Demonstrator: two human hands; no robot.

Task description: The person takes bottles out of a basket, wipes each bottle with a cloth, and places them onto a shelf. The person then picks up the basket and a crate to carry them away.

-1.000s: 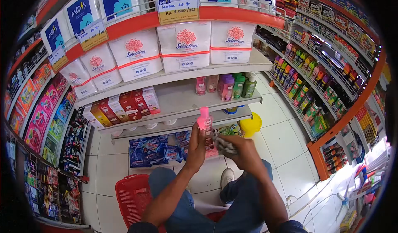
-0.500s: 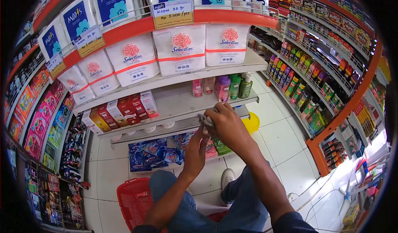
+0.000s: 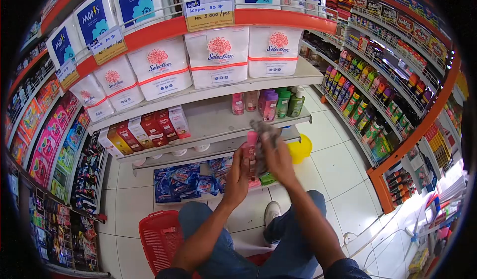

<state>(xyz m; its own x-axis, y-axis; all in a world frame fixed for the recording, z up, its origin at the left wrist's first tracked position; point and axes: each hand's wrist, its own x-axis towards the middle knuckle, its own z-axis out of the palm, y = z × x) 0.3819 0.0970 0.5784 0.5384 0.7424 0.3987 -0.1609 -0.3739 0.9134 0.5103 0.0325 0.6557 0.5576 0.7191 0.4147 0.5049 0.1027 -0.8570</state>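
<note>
We hold the pink-capped bottle (image 3: 252,151) roughly upright, cap up, in the closed grip of our left hand (image 3: 236,182), just in front of the middle shelf (image 3: 211,121). Our right hand (image 3: 279,164) grips what looks like a grey cloth (image 3: 269,132), blurred, close against the bottle's right side.
</note>
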